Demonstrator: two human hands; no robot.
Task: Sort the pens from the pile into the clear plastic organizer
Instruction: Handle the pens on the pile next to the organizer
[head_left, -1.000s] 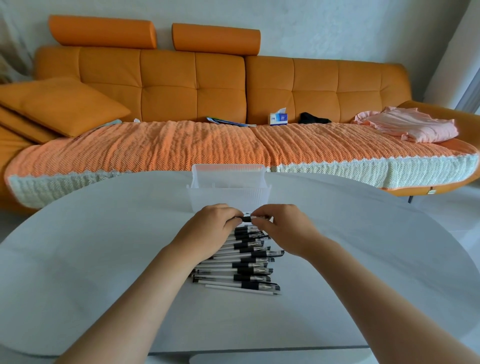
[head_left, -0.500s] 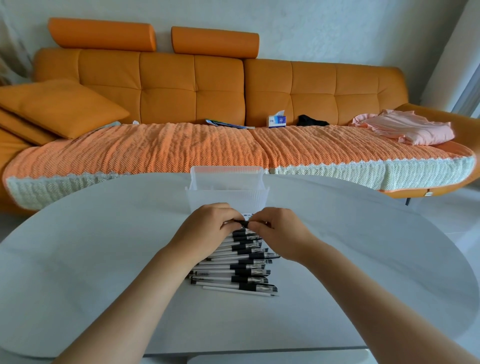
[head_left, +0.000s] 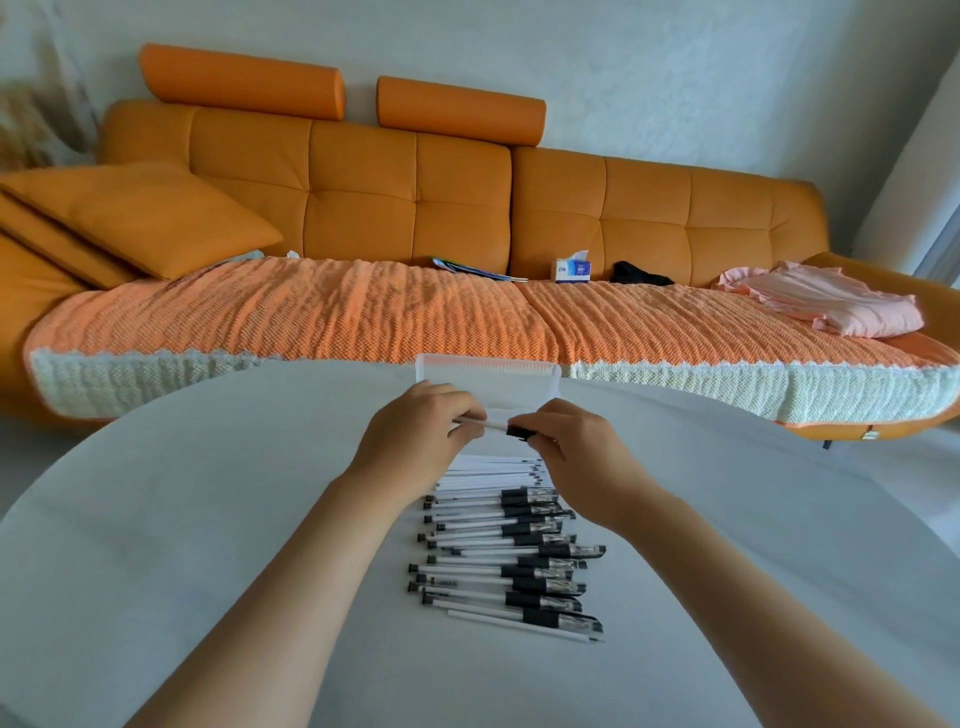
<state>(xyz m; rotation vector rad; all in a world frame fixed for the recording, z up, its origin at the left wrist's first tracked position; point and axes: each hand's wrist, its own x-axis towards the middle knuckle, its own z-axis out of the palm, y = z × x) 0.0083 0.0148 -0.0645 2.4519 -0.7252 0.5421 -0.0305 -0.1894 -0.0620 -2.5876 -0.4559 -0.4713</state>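
In the middle of the frame, both hands hold one pen (head_left: 493, 427) between them, lifted above the pile. The left hand (head_left: 415, 436) has its fingers closed around the white barrel end, and the right hand (head_left: 576, 447) pinches the black cap end with its fingers curled shut. The pen lies almost level, just in front of the clear plastic organizer (head_left: 488, 371), which stands upright at the far edge of the worktop (head_left: 182, 519) (its inside is hard to read because the plastic is so pale).

Below the hands, in the lower middle of the frame, the pile of pens (head_left: 509, 561) lies on the worktop in a rough column, the black caps mostly toward the right side. The forearms pass on both sides of the pile.

Across the upper half of the frame stands an orange sofa (head_left: 415, 208).
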